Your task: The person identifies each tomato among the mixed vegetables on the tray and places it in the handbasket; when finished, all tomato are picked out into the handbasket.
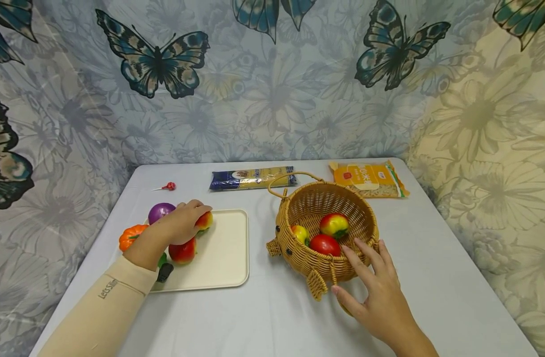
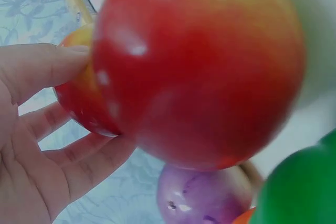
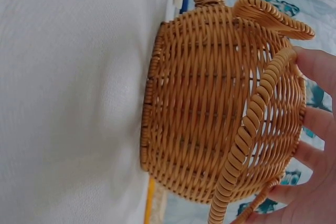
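My left hand (image 1: pixel 183 221) reaches over the cream tray (image 1: pixel 228 253) and grips a red-and-yellow fruit (image 1: pixel 205 221) between thumb and fingers. In the left wrist view, the gripped fruit (image 2: pixel 79 90) is partly hidden behind another large red-and-yellow fruit (image 2: pixel 199 72). That second fruit (image 1: pixel 183 251) lies on the tray below the hand. My right hand (image 1: pixel 381 295) rests spread fingers at the near right rim of the wicker basket (image 1: pixel 299 258). Its thumb touches the basket's lowered handle (image 3: pixel 252 119) in the right wrist view. Inside the basket lie a red fruit (image 1: pixel 325 245) and two red-and-yellow ones (image 1: pixel 334 225).
A purple onion (image 1: pixel 161 212), an orange pumpkin (image 1: pixel 132 237) and a dark-tipped green vegetable (image 1: pixel 165 271) lie at the tray's left. Toward the back are a red lollipop (image 1: pixel 169 186), a blue-and-yellow pasta pack (image 1: pixel 253 178) and an orange bag of grain (image 1: pixel 368 179).
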A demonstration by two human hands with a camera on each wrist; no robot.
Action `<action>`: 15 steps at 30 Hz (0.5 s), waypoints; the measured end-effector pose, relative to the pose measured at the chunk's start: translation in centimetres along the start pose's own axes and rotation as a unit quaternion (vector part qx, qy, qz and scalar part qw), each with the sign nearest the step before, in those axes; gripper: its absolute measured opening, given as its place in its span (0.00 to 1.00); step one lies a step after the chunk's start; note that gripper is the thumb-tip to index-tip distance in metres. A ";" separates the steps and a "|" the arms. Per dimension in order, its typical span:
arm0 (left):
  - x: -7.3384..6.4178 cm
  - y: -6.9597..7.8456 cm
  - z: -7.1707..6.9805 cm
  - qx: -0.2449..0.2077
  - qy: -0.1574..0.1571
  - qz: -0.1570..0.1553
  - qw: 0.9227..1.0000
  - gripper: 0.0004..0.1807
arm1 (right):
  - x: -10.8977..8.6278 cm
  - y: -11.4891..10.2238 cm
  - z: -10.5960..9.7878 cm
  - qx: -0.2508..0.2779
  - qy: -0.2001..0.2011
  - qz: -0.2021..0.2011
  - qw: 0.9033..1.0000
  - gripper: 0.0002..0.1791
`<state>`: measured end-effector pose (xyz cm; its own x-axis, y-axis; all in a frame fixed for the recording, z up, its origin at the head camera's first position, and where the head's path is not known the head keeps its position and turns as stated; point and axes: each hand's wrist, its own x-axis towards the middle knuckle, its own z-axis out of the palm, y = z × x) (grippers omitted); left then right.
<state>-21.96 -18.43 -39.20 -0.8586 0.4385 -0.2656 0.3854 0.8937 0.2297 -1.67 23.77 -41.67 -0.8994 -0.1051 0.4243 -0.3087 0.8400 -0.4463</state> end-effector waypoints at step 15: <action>-0.4 2.6 -2.2 0.010 0.032 0.056 0.998 0.30 | -0.1 -0.2 0.0 0.002 0.004 -0.001 1.000 0.46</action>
<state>-21.34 -16.48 -36.40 -0.8287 0.5301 -0.1794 0.4866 0.8409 0.2368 -1.57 23.63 -41.64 -0.8964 -0.1023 0.4313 -0.3117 0.8373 -0.4491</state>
